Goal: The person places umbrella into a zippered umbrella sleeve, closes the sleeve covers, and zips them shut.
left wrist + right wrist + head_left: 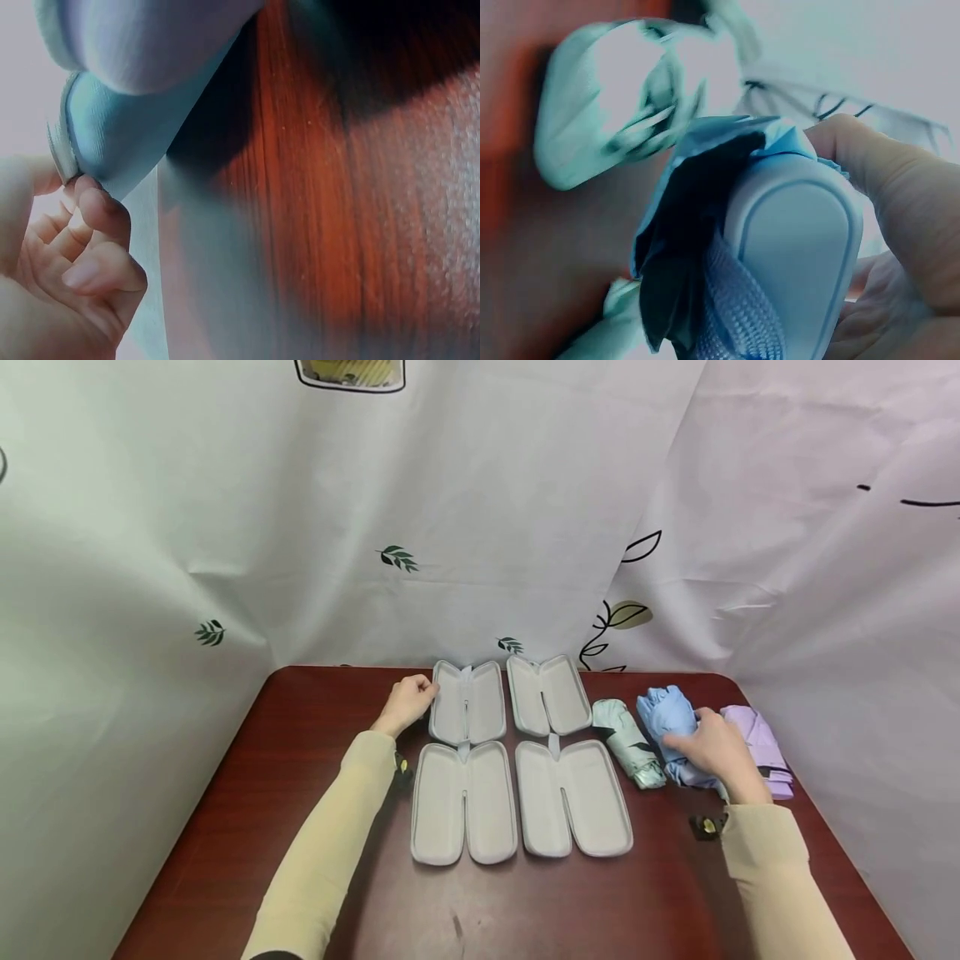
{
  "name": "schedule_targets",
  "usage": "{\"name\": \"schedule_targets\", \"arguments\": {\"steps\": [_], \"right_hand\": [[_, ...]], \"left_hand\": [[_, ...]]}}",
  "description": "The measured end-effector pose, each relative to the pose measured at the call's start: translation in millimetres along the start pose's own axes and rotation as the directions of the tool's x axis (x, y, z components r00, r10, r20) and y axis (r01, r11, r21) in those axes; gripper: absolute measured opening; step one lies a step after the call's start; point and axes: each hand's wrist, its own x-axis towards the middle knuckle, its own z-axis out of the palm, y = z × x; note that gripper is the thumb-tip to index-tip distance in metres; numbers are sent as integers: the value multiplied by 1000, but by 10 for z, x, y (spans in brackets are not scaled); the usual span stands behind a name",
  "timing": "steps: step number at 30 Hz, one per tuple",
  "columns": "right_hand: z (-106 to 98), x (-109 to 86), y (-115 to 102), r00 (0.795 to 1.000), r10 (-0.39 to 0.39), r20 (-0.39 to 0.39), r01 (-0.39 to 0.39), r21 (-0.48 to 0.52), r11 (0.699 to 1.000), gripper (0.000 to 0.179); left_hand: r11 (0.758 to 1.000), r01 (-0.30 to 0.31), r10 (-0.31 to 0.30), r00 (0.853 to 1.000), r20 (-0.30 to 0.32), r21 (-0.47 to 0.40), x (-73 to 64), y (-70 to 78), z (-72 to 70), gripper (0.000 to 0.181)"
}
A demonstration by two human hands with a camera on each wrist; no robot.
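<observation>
My left hand (407, 702) pinches the left rim of the back-left open hard case (483, 706), thumb and forefinger meeting at its edge (64, 146) in the left wrist view. Toward the right side of the table, my right hand (716, 750) grips a blue folded umbrella (666, 710). In the right wrist view, the smooth handle end (799, 247) and woven strap (739, 307) of this umbrella face the camera. A mint-green folded umbrella (626, 739) lies to its left, and a lilac one (753, 739) to its right, partly behind my hand.
More pale cases lie spread open: one at back right (566, 693), one at front left (491, 802) and one at front right (596, 797). Under them is a dark red wooden table (247, 827). A printed white cloth (487, 510) hangs behind and along the sides.
</observation>
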Motion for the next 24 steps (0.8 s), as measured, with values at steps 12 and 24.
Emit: {"name": "schedule_targets", "arguments": {"steps": [12,24], "right_hand": [[-131,138,-697,996,-24,-86,33,114,993,76],[23,495,-1415,997,-53,58,32,314,949,77]], "left_hand": [[1000,22,-22,1000,3,8,-39,29,-13,27],[999,30,-29,1000,3,-19,-83,52,-19,27]]}}
